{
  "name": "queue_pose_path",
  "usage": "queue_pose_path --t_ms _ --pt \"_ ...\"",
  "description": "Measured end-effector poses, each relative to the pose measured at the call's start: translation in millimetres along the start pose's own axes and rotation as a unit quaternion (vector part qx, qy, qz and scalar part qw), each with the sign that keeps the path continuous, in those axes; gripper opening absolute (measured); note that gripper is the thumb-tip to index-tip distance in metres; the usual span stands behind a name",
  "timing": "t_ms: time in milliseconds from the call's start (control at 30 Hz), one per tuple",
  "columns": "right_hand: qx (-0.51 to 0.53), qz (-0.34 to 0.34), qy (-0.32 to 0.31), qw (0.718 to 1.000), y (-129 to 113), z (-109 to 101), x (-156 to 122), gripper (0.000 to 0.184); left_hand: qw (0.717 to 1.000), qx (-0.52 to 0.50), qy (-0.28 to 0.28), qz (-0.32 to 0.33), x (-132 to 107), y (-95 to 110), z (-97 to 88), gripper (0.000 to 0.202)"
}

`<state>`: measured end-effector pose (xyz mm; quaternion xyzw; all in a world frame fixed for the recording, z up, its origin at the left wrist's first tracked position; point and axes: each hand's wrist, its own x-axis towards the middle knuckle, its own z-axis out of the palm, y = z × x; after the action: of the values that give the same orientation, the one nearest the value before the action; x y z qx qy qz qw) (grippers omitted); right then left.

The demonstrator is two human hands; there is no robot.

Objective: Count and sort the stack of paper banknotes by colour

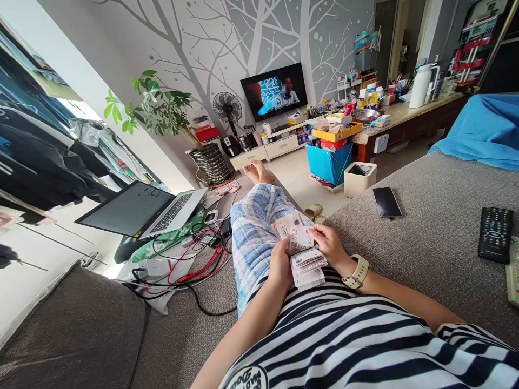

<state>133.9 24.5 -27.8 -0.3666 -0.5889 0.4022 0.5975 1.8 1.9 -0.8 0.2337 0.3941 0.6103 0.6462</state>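
Observation:
Above my lap, a few fanned banknotes [299, 235] are held between both hands, printed in pale pink and purple. My left hand [280, 266] grips their left edge, its thumb lying on top. On the other side my right hand [329, 247] pinches the right edge between thumb and fingers; a pale watch [357, 272] is on that wrist. Just below, a thicker bundle of folded notes [308, 265] rests against my striped shirt [365, 335]. Whether my fingers also touch that bundle is hidden. Blue checked trousers [251, 232] cover my outstretched legs.
On the grey sofa [430, 216] a phone [387, 202] and a black remote [495, 234] lie to my right. An open laptop [133, 208] and tangled red and black cables [203, 270] are at left. Beyond stand a beige bin [359, 183], a blue box [327, 162] and a television [275, 92].

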Motion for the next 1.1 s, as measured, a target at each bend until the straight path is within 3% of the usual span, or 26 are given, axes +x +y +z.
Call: queue_pose_path --t_ms 533,733,1100 --pt "0.055 -0.011 -0.036 0.998 -13.9 0.5 -4.5 0.036 1.0 0.006 -0.013 0.005 5.5 -2.6 -4.4 0.023" --pt "0.084 0.001 -0.043 0.996 -14.4 1.6 -4.4 0.024 1.0 0.016 -0.017 0.006 1.6 0.4 1.0 0.027" --pt "0.069 -0.005 -0.041 0.997 -14.9 0.2 -4.4 0.028 0.999 0.02 -0.031 0.022 1.0 1.2 1.9 0.028"
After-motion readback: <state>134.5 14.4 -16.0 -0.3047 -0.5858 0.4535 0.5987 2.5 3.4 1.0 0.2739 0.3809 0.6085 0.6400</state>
